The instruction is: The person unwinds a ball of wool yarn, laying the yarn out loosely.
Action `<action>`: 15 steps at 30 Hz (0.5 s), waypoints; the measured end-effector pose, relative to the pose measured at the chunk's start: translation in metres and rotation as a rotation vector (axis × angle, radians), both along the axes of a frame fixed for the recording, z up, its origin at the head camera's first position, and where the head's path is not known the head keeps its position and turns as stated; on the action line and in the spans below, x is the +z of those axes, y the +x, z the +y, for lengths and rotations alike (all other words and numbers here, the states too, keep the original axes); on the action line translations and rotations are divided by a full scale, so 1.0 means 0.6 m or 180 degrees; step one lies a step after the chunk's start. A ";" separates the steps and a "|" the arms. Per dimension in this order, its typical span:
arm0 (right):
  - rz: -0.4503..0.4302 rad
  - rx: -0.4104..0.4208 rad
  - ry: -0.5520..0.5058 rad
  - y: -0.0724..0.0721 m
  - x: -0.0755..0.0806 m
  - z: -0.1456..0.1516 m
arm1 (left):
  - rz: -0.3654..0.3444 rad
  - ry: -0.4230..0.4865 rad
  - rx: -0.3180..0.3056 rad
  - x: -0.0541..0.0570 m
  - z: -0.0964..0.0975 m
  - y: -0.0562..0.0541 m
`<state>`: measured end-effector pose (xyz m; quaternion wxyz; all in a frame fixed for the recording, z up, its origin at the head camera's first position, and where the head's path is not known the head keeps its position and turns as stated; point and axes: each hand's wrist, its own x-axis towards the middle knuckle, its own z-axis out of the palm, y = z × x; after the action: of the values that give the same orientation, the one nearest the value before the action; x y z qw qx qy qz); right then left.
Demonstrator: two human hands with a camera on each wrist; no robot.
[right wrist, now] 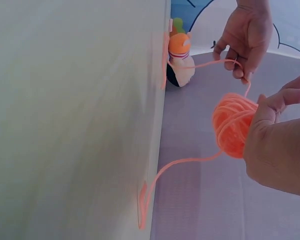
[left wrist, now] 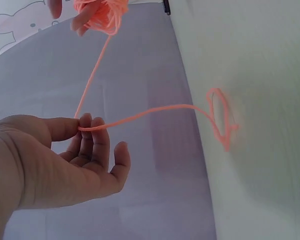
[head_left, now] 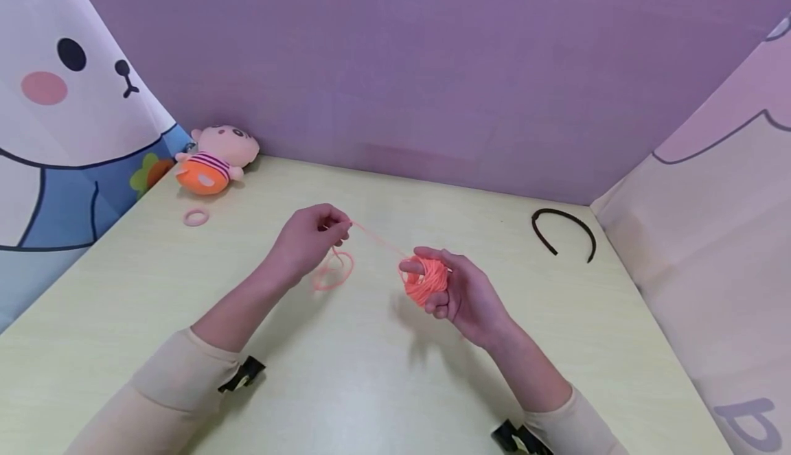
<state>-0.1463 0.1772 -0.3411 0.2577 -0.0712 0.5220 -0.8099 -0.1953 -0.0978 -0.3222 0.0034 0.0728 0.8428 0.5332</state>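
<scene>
Coral yarn ball (head_left: 426,286) | crisscross-wound, inside hard to make out | left grip (head_left: 312,235) pinches strand (left wrist: 150,110) | right grip (head_left: 471,298) holds ball

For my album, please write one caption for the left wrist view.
The left hand pinches an orange yarn strand that leads to a wound ball.

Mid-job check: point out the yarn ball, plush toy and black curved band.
Yarn ball (head_left: 428,282): head view, middle of its wound strands.
Plush toy (head_left: 213,161): head view, striped midsection.
Black curved band (head_left: 565,214): head view, top of its arc.
</scene>
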 end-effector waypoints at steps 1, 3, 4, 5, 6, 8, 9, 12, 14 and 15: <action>0.0006 -0.0002 0.0017 0.000 0.000 0.000 | 0.0022 0.0012 0.0032 0.002 -0.001 0.000; 0.0010 -0.0020 0.0053 0.000 0.000 0.001 | 0.0057 0.0035 0.0079 0.005 -0.003 0.000; 0.0014 -0.0025 0.0068 -0.001 0.000 0.001 | 0.0068 0.0043 0.0104 0.007 -0.005 0.000; 0.0017 -0.0034 0.0080 -0.001 0.000 0.001 | 0.0074 0.0058 0.0123 0.008 -0.006 0.000; 0.0010 -0.0045 0.0083 -0.001 0.000 0.001 | 0.0085 0.0070 0.0142 0.010 -0.007 0.001; -0.0014 -0.0075 0.0085 -0.001 0.001 0.001 | 0.0100 0.0105 0.0174 0.013 -0.009 0.002; -0.0025 -0.0090 0.0082 -0.002 0.001 0.001 | 0.0109 0.0131 0.0196 0.014 -0.010 0.002; -0.0070 -0.0174 0.0091 -0.002 0.002 0.001 | 0.0142 0.0220 0.0253 0.016 -0.012 0.001; -0.0106 -0.0233 0.0105 -0.002 0.002 0.001 | 0.0159 0.0263 0.0293 0.017 -0.012 -0.001; -0.0118 -0.0256 0.0113 -0.003 0.002 0.001 | 0.0171 0.0277 0.0306 0.017 -0.012 -0.001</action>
<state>-0.1478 0.1779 -0.3396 0.2358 -0.0306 0.5338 -0.8115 -0.1957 -0.1049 -0.3119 -0.0479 0.0466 0.8212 0.5668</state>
